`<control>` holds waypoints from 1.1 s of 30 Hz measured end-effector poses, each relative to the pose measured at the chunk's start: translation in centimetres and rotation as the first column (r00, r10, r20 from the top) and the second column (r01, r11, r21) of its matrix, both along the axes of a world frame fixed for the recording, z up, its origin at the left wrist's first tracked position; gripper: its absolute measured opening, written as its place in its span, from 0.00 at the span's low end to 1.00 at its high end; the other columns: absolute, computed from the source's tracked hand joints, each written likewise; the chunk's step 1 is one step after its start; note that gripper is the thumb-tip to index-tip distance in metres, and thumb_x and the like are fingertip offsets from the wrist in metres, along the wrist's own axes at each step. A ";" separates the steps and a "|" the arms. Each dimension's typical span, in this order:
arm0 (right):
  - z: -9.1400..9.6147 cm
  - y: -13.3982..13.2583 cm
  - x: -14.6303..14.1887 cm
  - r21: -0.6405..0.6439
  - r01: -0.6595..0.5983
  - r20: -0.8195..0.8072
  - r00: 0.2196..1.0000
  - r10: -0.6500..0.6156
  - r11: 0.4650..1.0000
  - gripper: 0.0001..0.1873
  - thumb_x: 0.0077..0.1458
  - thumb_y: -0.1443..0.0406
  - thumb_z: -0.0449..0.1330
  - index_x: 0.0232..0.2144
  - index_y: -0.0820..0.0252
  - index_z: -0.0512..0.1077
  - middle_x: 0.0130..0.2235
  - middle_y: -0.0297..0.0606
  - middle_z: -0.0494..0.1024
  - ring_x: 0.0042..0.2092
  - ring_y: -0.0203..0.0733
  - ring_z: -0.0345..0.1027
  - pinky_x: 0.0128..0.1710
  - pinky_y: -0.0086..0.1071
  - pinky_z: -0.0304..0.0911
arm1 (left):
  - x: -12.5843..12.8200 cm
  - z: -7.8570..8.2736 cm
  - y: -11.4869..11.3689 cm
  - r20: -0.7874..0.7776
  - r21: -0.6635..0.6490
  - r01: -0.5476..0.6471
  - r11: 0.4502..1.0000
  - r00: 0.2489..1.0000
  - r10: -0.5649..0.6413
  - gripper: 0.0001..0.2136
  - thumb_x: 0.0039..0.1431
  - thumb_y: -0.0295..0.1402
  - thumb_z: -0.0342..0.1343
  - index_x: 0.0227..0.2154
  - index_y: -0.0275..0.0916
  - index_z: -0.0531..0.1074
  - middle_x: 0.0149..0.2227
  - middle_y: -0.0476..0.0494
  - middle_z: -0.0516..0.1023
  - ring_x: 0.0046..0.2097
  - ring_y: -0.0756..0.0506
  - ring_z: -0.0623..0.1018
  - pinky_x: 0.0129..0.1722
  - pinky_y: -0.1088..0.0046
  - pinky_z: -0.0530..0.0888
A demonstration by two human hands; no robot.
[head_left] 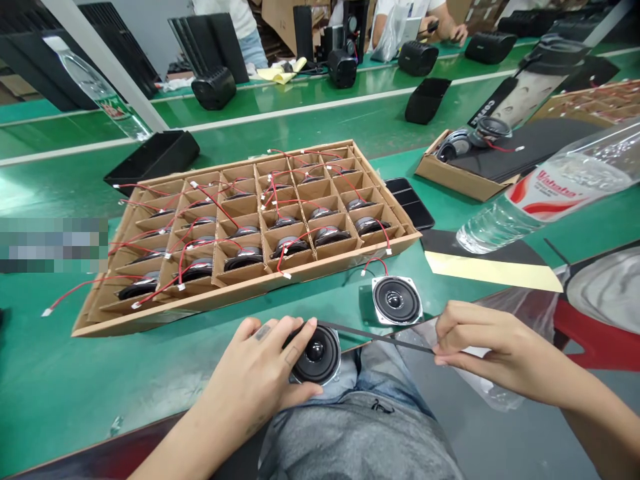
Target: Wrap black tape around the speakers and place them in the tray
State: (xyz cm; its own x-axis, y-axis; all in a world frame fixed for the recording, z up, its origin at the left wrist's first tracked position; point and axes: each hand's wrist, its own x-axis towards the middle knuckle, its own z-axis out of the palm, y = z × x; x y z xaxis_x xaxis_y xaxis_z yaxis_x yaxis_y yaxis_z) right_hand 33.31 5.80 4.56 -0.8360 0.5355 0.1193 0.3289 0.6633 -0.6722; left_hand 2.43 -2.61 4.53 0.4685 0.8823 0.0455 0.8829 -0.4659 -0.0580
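Note:
My left hand (273, 363) is closed around a round black speaker driver (316, 353) with a square metal frame, held at the table's front edge above my lap. A thin black strip (377, 335) runs from the top rim of that speaker out to the right. Its far end is pinched between the thumb and fingers of my right hand (480, 343). A second speaker driver (397, 300) lies face up on the green table just beyond, its red wire ending in a white plug. Behind it stands a divided cardboard box (250, 283) holding several speakers with red wires.
At right are a water bottle (545, 193), a black sheet with a yellow strip (493, 270), a phone (410, 203) and a small cardboard tray (460, 177) with speakers. Another bottle (100, 93) and a black housing (153, 160) stand at left. People sit across the table.

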 end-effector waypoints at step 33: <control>-0.5 -6.3 -4.6 0.046 -0.187 0.073 0.980 0.184 0.981 0.09 0.60 0.69 0.50 0.28 0.61 0.66 0.27 0.33 0.68 0.29 0.35 0.57 0.32 0.33 0.48 | 2.8 0.9 -1.0 -0.285 -0.048 -0.081 0.996 0.957 0.064 0.31 0.52 0.45 0.55 0.57 0.57 0.50 0.37 0.42 0.67 0.22 0.50 0.70 0.32 0.67 0.64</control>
